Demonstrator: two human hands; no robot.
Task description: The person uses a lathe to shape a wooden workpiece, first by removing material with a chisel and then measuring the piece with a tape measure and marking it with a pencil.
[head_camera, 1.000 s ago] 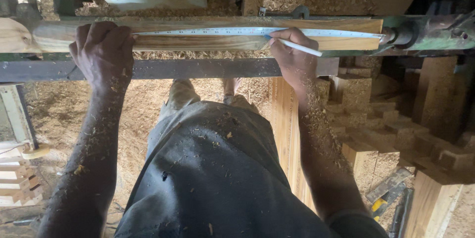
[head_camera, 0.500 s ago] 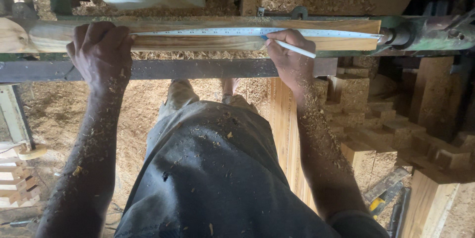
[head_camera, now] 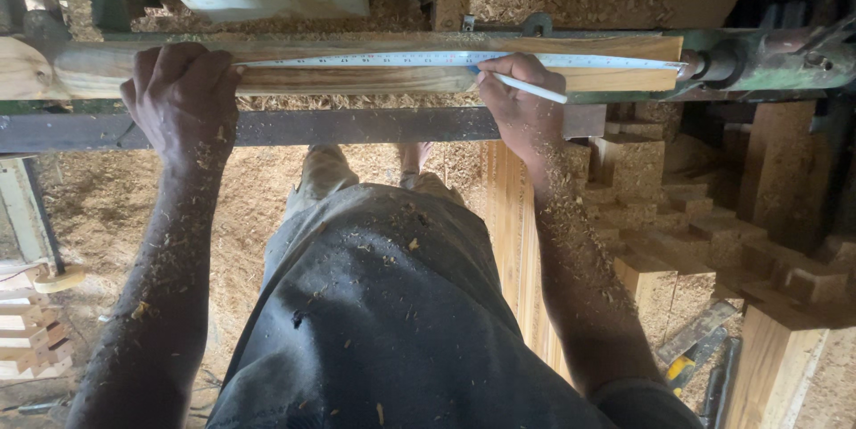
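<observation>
A long wooden workpiece (head_camera: 374, 77) lies mounted across a lathe, its right end held by a metal centre (head_camera: 718, 65). A white measuring tape (head_camera: 374, 60) is stretched along its top. My left hand (head_camera: 183, 94) wraps over the wood and pins the tape's left end. My right hand (head_camera: 517, 99) rests on the wood near the middle, holding a white pencil (head_camera: 533, 88) whose tip touches the wood just below the tape. Both forearms are dusted with sawdust.
A dark steel rail (head_camera: 357, 126) runs below the workpiece. Sawdust (head_camera: 107, 206) covers the floor. Stacked cut wooden blocks (head_camera: 704, 215) sit at the right, planks (head_camera: 513, 233) stand beside my right arm, and turned wood pieces (head_camera: 27, 322) lie at lower left.
My right hand with the pencil has shifted slightly left along the wood. My left hand and the tape have stayed in place.
</observation>
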